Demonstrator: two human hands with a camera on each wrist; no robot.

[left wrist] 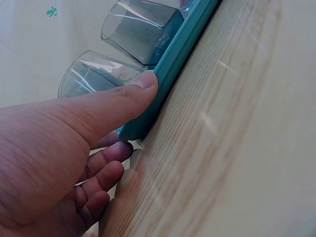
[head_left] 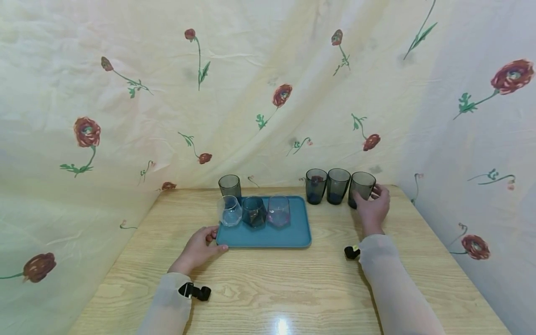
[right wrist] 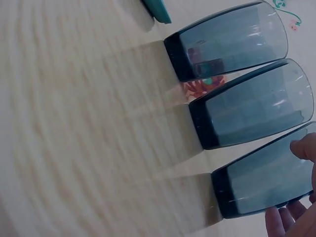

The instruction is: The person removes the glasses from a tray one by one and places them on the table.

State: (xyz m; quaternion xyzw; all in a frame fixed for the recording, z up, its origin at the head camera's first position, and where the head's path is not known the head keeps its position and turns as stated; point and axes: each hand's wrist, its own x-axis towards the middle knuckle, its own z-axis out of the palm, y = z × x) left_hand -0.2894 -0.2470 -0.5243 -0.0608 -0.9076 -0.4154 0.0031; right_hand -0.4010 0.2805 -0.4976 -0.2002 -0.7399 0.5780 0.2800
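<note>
My left hand [head_left: 199,249] holds the front left corner of a blue rectangular tray [head_left: 268,238]; in the left wrist view the thumb [left wrist: 140,91] lies along its rim and the fingers curl by the corner. Across the tray's back half stand a clear glass [head_left: 231,214], a dark faceted glass [head_left: 254,214] and a pinkish glass [head_left: 278,213]. At the right, my right hand [head_left: 374,209] grips a tall smoky grey glass [head_left: 361,186], thumb on the near side and fingers round its right. That glass is upright, its base on or very close to the table.
Two more smoky glasses [head_left: 316,187] stand upright in a row left of the held one. Another smoky glass [head_left: 229,185] is behind the tray's left end. All rest on a light wooden table [head_left: 259,284], with a flower-print cloth [head_left: 234,93] hanging behind.
</note>
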